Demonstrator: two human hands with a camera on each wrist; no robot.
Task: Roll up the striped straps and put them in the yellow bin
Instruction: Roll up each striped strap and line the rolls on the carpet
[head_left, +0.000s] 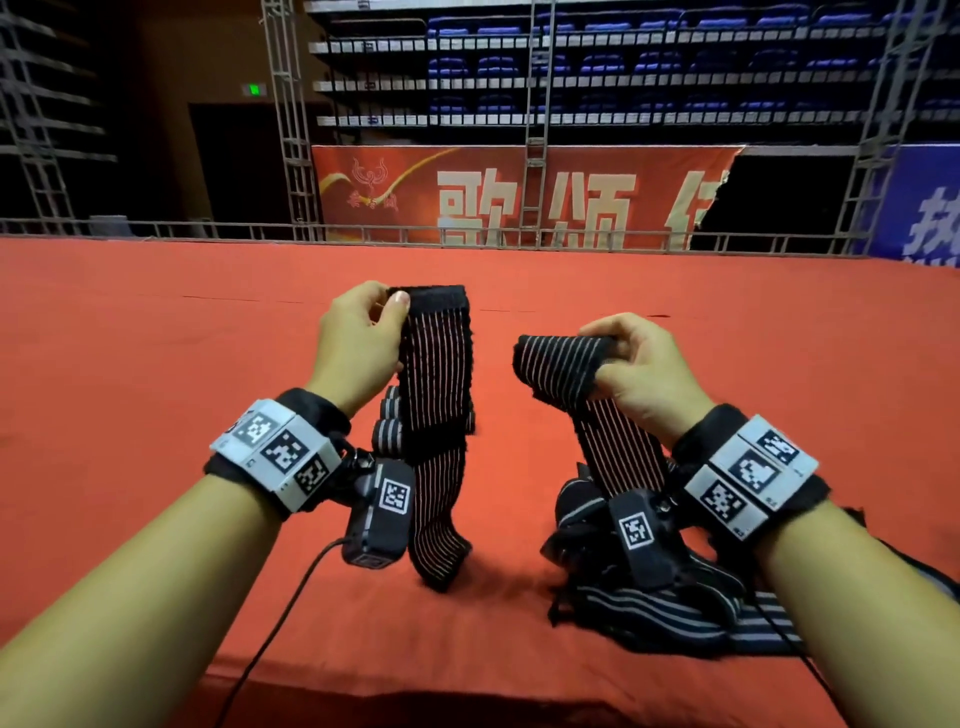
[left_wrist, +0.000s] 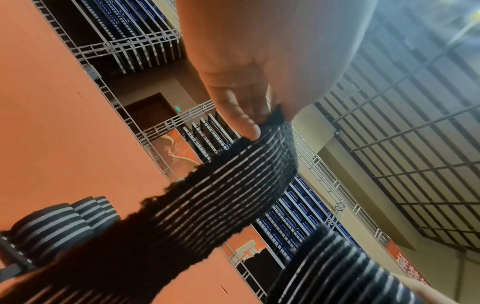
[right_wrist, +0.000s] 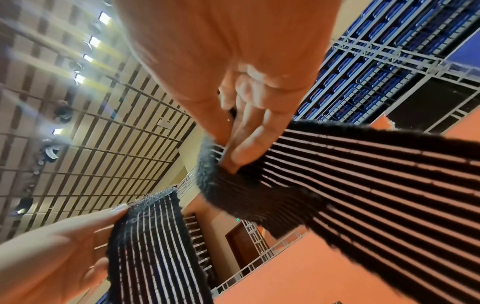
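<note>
We pinch one striped strap (head_left: 436, 364) by its end in our left hand (head_left: 358, 345) so it hangs straight for rolling, while our right hand (head_left: 641, 369) grips a second strap (head_left: 566, 358) lifted from the pile (head_left: 660, 618).

Red-orange cloth-covered table (head_left: 156, 364), loose heap of black striped straps (head_left: 665, 613) lying at its near right, small rolled striped straps (head_left: 387, 423) resting near centre, black cable (head_left: 280, 613) trailing over near edge

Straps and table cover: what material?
Strap: looks like ribbed knit elastic, matte black with thin pale stripes; edges and end band fuzzy, the band possibly hook-and-loop. Table cover: apparently matte orange-red cloth, no shine, faint creases.
</note>
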